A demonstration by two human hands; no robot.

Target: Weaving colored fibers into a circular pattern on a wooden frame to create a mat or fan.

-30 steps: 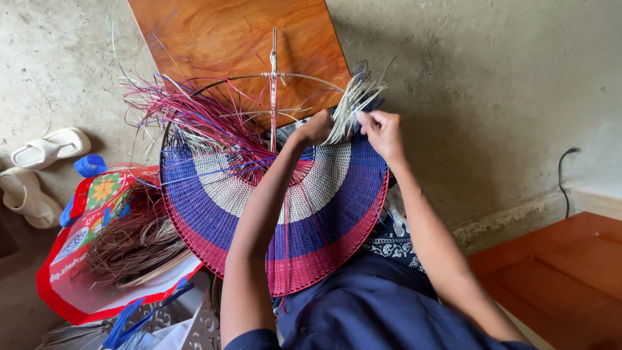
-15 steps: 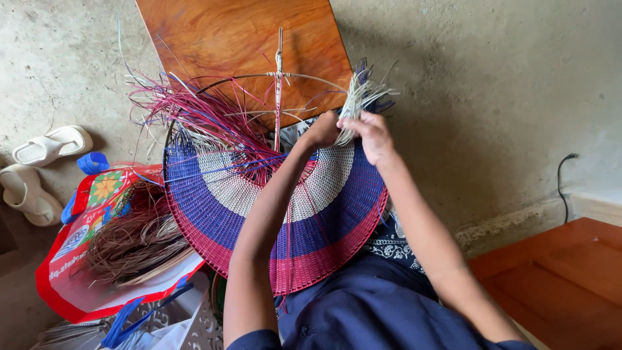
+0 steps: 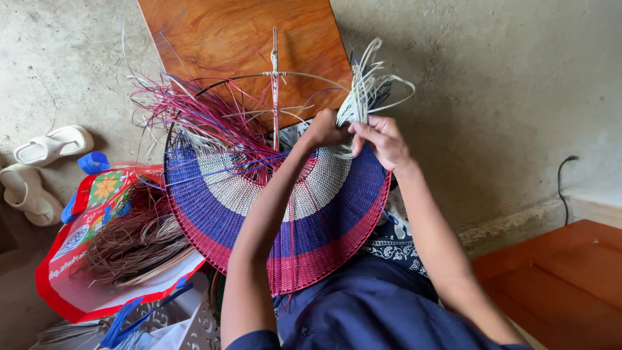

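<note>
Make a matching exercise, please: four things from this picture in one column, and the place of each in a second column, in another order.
Things:
1. white strands
2. sandals
3. red bag
4. wooden board

Places:
A. far left on the floor
B. at the top, behind the weaving
C. pinched by both hands, left hand and right hand
D. lower left, holding loose fibre

Pairs: 1-C, 2-A, 3-D, 4-B
</note>
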